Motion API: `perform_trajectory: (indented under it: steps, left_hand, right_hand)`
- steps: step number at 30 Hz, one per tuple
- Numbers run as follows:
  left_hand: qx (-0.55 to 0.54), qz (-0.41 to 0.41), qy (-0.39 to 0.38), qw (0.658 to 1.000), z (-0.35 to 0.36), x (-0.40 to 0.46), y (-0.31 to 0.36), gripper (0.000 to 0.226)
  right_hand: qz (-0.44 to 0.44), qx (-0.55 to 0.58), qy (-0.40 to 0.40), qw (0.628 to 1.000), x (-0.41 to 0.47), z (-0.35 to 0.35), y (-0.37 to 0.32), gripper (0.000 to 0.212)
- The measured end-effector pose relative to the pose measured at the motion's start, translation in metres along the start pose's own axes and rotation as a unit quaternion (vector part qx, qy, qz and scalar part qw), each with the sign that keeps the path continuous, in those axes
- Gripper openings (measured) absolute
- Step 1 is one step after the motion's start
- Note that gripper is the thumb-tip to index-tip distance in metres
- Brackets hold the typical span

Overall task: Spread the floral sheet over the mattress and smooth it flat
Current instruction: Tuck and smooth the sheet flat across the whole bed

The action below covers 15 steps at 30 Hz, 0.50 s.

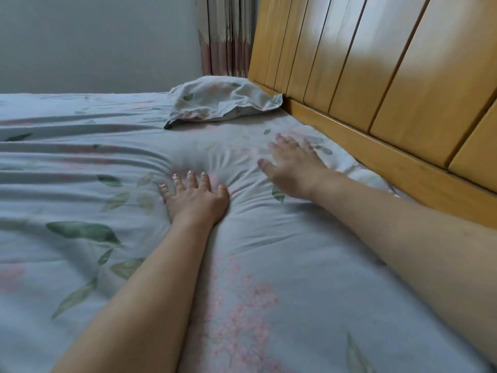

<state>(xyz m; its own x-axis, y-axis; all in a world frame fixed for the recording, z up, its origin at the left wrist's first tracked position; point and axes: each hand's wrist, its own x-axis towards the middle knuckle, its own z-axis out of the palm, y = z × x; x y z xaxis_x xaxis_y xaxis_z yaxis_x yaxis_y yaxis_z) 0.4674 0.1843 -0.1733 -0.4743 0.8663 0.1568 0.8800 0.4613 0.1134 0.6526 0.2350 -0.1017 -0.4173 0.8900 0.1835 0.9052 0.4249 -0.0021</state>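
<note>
The floral sheet (80, 200), pale blue with green leaves and pink blossoms, covers the mattress across the whole view. Long wrinkles run across its left part and fan out around my hands. My left hand (195, 196) presses flat on the sheet near the middle, fingers spread and straight. My right hand (291, 164) lies flat on the sheet further toward the headboard, fingers straight and slightly blurred. Neither hand holds any fabric. The mattress itself is hidden under the sheet.
A wooden headboard (376, 76) runs along the right side. A crumpled floral pillow (220, 100) lies at the far corner against it. Behind stand a grey wall (94, 44) and a pleated curtain (226, 36).
</note>
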Motion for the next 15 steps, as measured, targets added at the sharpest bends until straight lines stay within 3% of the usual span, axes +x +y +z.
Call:
perform_trajectory:
  steps: [3,8,15]
  left_hand:
    - [-0.019,-0.001,-0.008,1.0,-0.005,-0.005,-0.002,0.072]
    - [-0.028,0.016,-0.029,0.999,-0.009,-0.029,-0.016,0.078]
    - [-0.021,0.042,-0.07,0.996,-0.024,-0.066,-0.041,0.103]
  right_hand:
    - [-0.038,0.027,-0.079,0.996,-0.045,0.031,-0.018,0.065]
    - [0.055,0.016,-0.108,0.993,-0.057,0.033,0.017,0.066]
    - [0.128,-0.013,-0.135,0.982,-0.1,0.021,0.062,0.073]
